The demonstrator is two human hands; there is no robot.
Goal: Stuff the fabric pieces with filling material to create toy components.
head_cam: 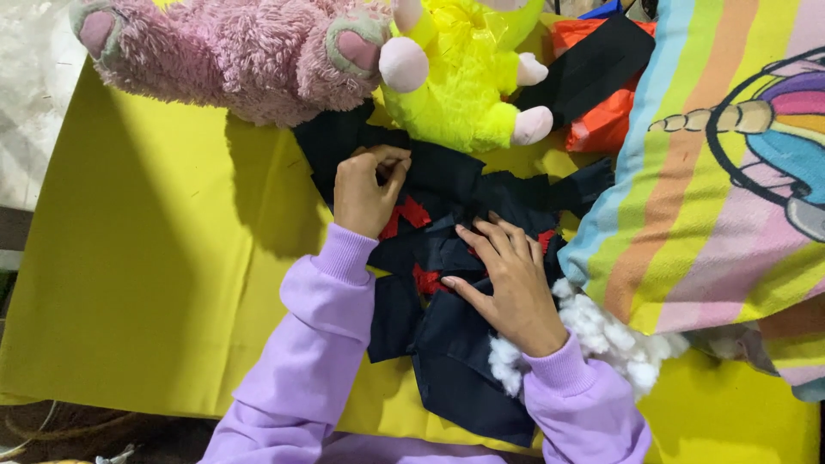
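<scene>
Here we see open yellow bench (146, 258) on the left, its near edge running along the bottom. A pink plush toy (232, 51) lies at the far side, a yellow plush toy (460, 86) beside it. Our left hand (365, 189) curls, its grip pinched shut on the dark fabric pieces (447, 344), which lie under both hands mid-bench. Our right hand (511, 279) rests flat, fingers spread, pressing the same cloth and grasping nothing. White stuffing (610, 339) sits just beside that wrist. A striped rainbow blanket (713, 172) crowds the right.
</scene>
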